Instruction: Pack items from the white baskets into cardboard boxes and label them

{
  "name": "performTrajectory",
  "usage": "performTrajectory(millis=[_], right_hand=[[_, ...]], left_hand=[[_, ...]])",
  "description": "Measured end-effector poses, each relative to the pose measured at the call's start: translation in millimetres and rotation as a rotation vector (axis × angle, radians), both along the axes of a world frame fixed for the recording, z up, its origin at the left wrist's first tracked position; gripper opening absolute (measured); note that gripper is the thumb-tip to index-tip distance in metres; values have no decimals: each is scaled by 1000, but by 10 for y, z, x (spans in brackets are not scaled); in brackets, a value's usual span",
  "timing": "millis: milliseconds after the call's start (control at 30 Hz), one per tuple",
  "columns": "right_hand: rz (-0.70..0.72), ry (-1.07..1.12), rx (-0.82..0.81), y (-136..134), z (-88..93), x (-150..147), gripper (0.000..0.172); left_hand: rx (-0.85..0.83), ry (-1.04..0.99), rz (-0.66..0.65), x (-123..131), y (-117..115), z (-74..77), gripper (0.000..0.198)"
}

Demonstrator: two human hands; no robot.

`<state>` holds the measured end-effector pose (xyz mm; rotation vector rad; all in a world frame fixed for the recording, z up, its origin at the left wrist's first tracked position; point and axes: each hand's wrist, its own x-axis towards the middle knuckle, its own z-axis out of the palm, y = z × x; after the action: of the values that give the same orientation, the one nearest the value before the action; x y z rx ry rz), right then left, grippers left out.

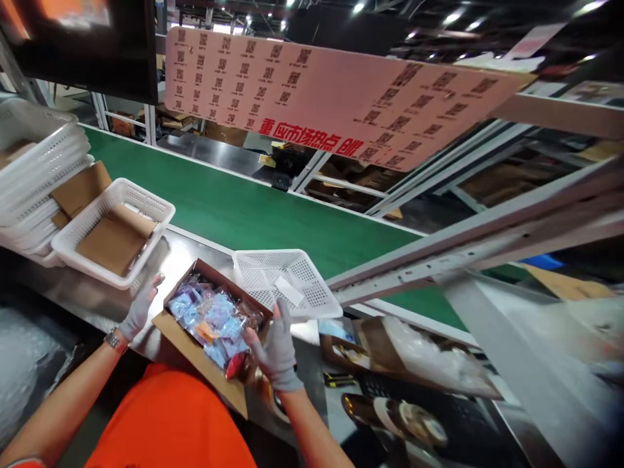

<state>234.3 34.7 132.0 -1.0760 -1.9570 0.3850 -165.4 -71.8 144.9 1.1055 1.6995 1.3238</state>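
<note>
Orange smock — hands flank cardboard box.

At twelve o'clock, my green conveyor runs beneath a pink sign; ceiling lights shine overhead, and a metal rail crosses at three o'clock.

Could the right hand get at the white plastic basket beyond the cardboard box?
Probably yes: the gloved right hand is raised just below the white plastic basket, with nothing visible between them. The cardboard box of bagged items lies mostly to its left.
</note>
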Motion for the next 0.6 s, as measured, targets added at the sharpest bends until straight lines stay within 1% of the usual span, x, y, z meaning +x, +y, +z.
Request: performTrajectory(millis=[33,67,133,167,233,333,500,533,600], right_hand=[[122,-110,54,-12,57,-43,88],[242,-221,72,-15,113,-114,85],[433,-433,26,10,214,-330,79],[497,-532,-23,34,256,-460,79],[573,-709,-135,94,319,-718,84],[593,-877,-237,168,369,-1005,84],[574,-979,-253,205,384,-1264,70],[564,-992,-256,198,376,-1310,67],[535,-990,-254,172,348,-1392,65]], left_hand=[[8,35,-72,13,54,82,97],[-1,65,-136,38,108,157,97],[-38,136,-268,100,206,268,95],[-53,179,-329,128,242,300,92],[-64,272,-432,168,282,331,81],[-45,408,-541,216,283,354,74],[-47,629,-748,332,319,475,67],[-58,663,-796,346,332,504,67],[-77,718,-900,357,340,555,75]])
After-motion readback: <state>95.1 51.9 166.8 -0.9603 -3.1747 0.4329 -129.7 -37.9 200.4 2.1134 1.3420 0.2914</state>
